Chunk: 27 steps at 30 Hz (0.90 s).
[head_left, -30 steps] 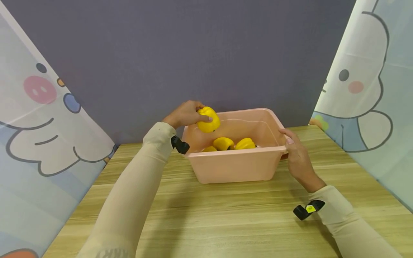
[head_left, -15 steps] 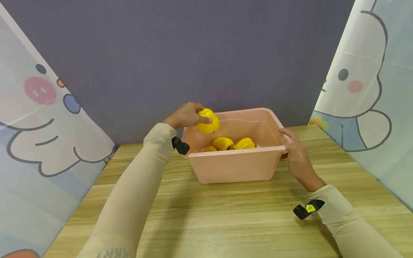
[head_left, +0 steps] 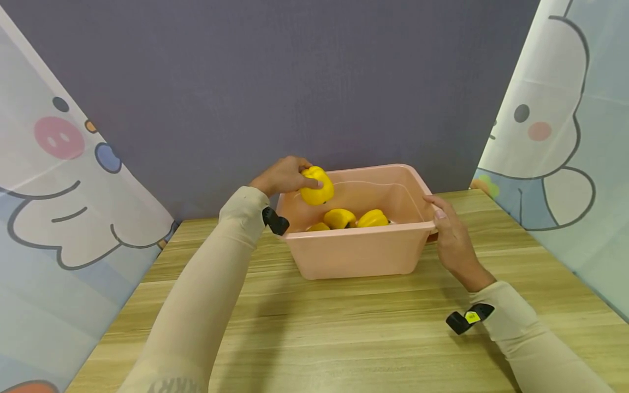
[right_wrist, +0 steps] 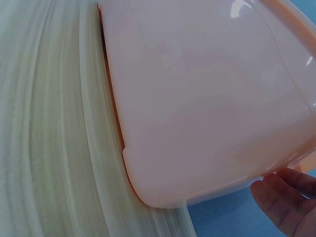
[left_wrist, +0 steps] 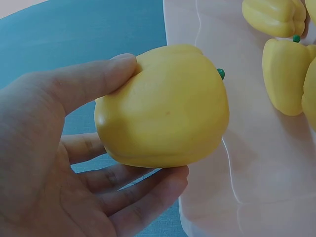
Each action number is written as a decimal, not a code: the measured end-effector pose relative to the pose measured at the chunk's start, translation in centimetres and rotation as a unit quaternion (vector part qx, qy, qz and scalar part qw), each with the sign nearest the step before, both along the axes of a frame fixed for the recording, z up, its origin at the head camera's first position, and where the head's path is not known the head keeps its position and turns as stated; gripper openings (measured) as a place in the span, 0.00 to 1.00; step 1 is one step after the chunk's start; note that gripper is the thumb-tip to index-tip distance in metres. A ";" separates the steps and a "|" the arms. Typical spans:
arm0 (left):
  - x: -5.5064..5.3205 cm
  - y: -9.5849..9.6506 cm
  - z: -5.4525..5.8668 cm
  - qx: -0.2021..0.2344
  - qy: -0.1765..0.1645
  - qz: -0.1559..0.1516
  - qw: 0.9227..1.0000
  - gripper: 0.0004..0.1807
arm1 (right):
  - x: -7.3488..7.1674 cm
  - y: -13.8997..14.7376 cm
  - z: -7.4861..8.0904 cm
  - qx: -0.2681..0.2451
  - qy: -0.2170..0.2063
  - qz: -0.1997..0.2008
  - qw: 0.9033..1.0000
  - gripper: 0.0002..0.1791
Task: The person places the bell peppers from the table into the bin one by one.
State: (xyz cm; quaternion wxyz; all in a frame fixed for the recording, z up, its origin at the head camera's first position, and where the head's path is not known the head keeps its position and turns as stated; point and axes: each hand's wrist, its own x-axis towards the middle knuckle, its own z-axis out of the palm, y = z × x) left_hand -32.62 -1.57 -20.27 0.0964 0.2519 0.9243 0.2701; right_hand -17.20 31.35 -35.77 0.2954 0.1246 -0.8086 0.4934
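My left hand [head_left: 281, 176] holds a yellow bell pepper [head_left: 316, 188] above the left end of a pink plastic basin [head_left: 358, 254]. In the left wrist view, the thumb lies on top of this pepper [left_wrist: 163, 108] and the fingers are underneath; its short green stem points toward the basin. Several more yellow bell peppers [head_left: 339, 219] lie on the basin floor, partly hidden by the front wall. At the basin's right end, my right hand [head_left: 454, 243] grips the rim. The right wrist view shows its fingers [right_wrist: 284, 190] against the basin's edge, with the thumb out of view.
The basin stands on a wood-grain table [head_left: 334, 333], close to a dark grey back panel [head_left: 314, 82]. Cartoon-printed sheets [head_left: 44, 164] flank the table on both sides. Black wrist cameras [head_left: 469, 319] are strapped over the cream sleeves.
The left hand and the pepper in it have sunk very slightly toward the basin. The right hand, the basin and the peppers inside stay in place.
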 end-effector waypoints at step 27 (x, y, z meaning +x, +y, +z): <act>-0.8 0.5 -0.1 0.016 0.009 0.017 1.000 0.30 | -0.1 0.0 0.0 0.000 -0.009 0.007 1.000 0.26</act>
